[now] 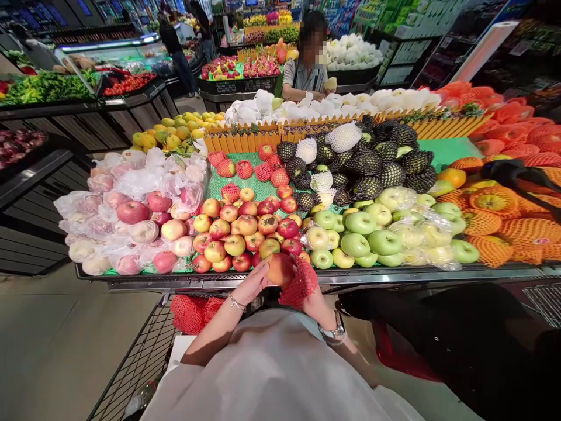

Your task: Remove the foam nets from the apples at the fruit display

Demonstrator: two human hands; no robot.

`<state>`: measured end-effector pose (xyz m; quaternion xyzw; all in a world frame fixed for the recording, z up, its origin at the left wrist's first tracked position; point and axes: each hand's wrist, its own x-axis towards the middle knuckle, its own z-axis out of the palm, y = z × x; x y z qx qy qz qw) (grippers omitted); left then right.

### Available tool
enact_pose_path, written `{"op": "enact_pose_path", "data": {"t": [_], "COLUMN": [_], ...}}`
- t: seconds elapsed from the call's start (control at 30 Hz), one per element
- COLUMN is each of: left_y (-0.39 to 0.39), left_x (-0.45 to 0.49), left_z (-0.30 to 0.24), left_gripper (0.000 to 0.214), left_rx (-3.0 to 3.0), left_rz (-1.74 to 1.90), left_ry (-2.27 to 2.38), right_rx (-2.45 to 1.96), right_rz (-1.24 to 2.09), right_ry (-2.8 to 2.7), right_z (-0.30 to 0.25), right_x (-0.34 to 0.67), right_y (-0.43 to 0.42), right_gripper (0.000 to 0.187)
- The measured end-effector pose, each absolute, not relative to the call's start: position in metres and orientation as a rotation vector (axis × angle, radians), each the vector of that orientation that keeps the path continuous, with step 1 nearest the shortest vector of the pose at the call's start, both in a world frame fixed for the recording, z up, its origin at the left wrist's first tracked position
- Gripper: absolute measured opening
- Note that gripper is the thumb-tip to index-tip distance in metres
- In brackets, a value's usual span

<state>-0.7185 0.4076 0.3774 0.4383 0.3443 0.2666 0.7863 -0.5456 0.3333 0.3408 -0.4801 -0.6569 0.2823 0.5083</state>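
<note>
My left hand [253, 285] grips an apple [279, 268] just in front of the fruit stand's edge. My right hand [312, 301] is closed on a red foam net sleeve [299, 284] that sits against the apple's right side. Right behind them lies a pile of loose red-yellow apples [245, 225]. A bracelet is on my left wrist and a watch on my right.
The stand [394, 275] also holds bagged apples at left, green apples [363, 234] at right, dark netted fruit behind, and orange-netted fruit far right. A wire cart [144, 356] with red nets stands below left. A person [307, 64] works behind the stand.
</note>
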Motion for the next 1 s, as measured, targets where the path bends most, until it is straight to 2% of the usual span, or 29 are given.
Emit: {"op": "enact_pose_path", "data": {"t": [0.1, 0.2, 0.37, 0.47, 0.57, 0.7, 0.83, 1.0], "left_y": [0.406, 0.399, 0.383, 0.379, 0.383, 0.391, 0.391, 0.391], "left_x": [-0.727, -0.728, -0.719, -0.719, -0.726, -0.738, -0.736, -0.721], "left_z": [0.383, 0.386, 0.375, 0.367, 0.368, 0.381, 0.400, 0.408], "left_gripper": [0.069, 0.062, 0.063, 0.059, 0.061, 0.060, 0.062, 0.066], "left_rx": [1.101, 1.111, 1.077, 0.936, 0.732, 0.818, 0.925, 0.686], "left_rz": [0.611, 0.624, 0.763, 0.829, 0.876, 0.968, 0.931, 0.937], "left_ry": [0.771, 0.815, 0.880, 0.932, 0.945, 0.933, 0.871, 0.828], "right_rx": [-1.115, -1.185, -1.254, -1.230, -1.181, -1.154, -1.048, -1.039], "right_rz": [0.572, 0.578, 0.677, 0.736, 0.583, 0.304, 0.533, 0.719], "right_ry": [-1.777, -1.851, -1.983, -1.965, -1.748, -1.440, -1.564, -1.387], "right_z": [0.348, 0.362, 0.388, 0.397, 0.399, 0.398, 0.385, 0.351], "right_x": [-0.549, -0.555, -0.561, -0.553, -0.542, -0.543, -0.561, -0.579], "right_y": [0.335, 0.338, 0.341, 0.337, 0.329, 0.329, 0.343, 0.357], "right_gripper": [0.072, 0.060, 0.022, 0.012, 0.019, 0.030, 0.071, 0.084]}}
